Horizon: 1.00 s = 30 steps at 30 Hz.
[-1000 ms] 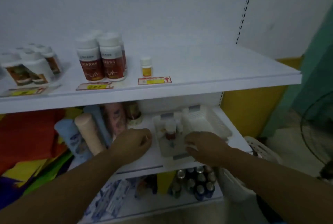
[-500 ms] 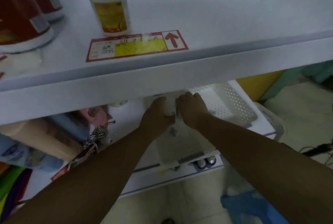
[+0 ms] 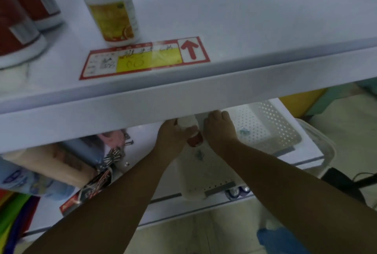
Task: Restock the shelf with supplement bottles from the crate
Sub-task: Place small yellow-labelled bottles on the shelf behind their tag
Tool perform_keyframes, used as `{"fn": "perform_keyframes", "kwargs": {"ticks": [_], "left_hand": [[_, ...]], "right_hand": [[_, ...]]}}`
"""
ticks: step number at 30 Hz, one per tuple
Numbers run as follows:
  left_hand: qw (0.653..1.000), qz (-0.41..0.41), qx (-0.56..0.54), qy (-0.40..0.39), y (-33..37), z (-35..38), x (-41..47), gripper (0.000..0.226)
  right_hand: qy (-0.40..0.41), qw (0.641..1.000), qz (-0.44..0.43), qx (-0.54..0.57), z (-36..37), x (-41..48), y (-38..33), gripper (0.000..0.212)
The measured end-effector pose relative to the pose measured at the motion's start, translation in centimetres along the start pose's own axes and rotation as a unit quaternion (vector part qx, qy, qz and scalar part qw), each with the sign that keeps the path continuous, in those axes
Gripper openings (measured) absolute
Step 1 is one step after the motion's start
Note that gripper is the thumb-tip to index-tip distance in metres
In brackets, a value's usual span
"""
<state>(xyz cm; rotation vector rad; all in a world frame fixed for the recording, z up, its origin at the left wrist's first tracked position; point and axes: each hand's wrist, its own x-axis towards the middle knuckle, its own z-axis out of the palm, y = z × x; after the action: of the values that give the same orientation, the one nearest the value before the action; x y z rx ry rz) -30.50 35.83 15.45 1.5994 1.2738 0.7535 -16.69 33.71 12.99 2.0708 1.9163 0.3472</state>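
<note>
Both my hands reach under the upper shelf point(image 3: 204, 88) into a white perforated crate point(image 3: 265, 129) on the lower shelf. My left hand point(image 3: 173, 137) is closed around a small bottle point(image 3: 190, 129) with a white cap and a red label. My right hand point(image 3: 220, 129) is beside it on the right, its fingertips hidden behind the upper shelf's front edge, so its grip is unclear. On the upper shelf stand a small white bottle with a yellow label point(image 3: 112, 15) and two larger red-labelled bottles point(image 3: 18, 27) at the left.
A red and yellow price tag point(image 3: 142, 57) lies on the upper shelf's front. Rolled packages point(image 3: 53, 162) and metal clips point(image 3: 112, 155) fill the lower shelf's left side. A white bin point(image 3: 320, 145) and a blue thing point(image 3: 281, 239) are on the floor at the right.
The camera has moved close to the upper shelf. Both hands went from the crate's front deeper inside, and my left hand now holds a small bottle slightly nearer.
</note>
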Motion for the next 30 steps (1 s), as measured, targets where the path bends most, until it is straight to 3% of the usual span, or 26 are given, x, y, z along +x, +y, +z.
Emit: {"fn": "perform_keyframes", "kwargs": {"ticks": [4,6,9,11,13,14,15,17,20,24,27,28,30], "left_hand": [[0.993,-0.050,-0.102,0.040,3.1,-2.9,-4.5,0.029],[0.987,-0.067,-0.136,0.045,4.6,-3.9,-8.2,0.036],[0.972,-0.062,-0.223,0.042,7.8,-4.6,-14.7,0.048],[0.950,-0.056,-0.304,0.046,10.5,-4.7,-18.9,0.053],[0.918,-0.049,-0.391,0.048,13.5,-4.8,-22.3,0.053],[0.901,-0.038,-0.430,0.037,15.2,-5.0,-23.7,0.050],[0.891,-0.028,-0.452,0.027,16.9,-5.2,-25.0,0.048],[0.883,-0.014,-0.468,0.006,20.1,-5.7,-27.5,0.051],[0.889,0.009,-0.457,-0.001,23.5,-6.0,-31.1,0.062],[0.871,0.043,-0.490,0.003,25.5,-6.7,-34.5,0.056],[0.858,0.035,-0.512,-0.007,25.5,-8.0,-35.3,0.060],[0.857,0.037,-0.514,-0.015,25.4,-8.4,-35.4,0.058],[0.853,0.043,-0.518,-0.039,25.2,-9.4,-35.5,0.058]], "right_hand": [[0.056,0.985,0.032,0.158,-2.1,-4.5,0.8,0.023],[0.090,0.926,0.068,0.359,-3.5,-8.2,1.7,0.025],[0.088,0.715,0.102,0.686,-8.0,-15.2,3.8,0.016],[0.093,0.578,0.104,0.804,-11.0,-19.3,5.6,0.018],[0.055,0.418,0.083,0.903,-14.2,-22.4,7.2,0.014],[0.034,0.350,0.063,0.934,-15.9,-23.7,7.7,0.015],[0.021,0.305,0.046,0.951,-17.6,-24.9,8.2,0.022],[0.009,0.264,0.023,0.964,-20.6,-26.8,8.6,0.035],[-0.004,0.246,-0.022,0.969,-24.3,-29.2,8.5,0.044],[-0.009,0.217,-0.089,0.972,-27.5,-31.7,8.1,0.026],[-0.072,0.105,-0.058,0.990,-29.4,-32.5,7.9,0.023],[-0.081,0.091,-0.057,0.991,-30.1,-32.7,7.7,0.022],[-0.076,0.107,-0.076,0.988,-31.1,-32.8,7.2,0.026]]}}
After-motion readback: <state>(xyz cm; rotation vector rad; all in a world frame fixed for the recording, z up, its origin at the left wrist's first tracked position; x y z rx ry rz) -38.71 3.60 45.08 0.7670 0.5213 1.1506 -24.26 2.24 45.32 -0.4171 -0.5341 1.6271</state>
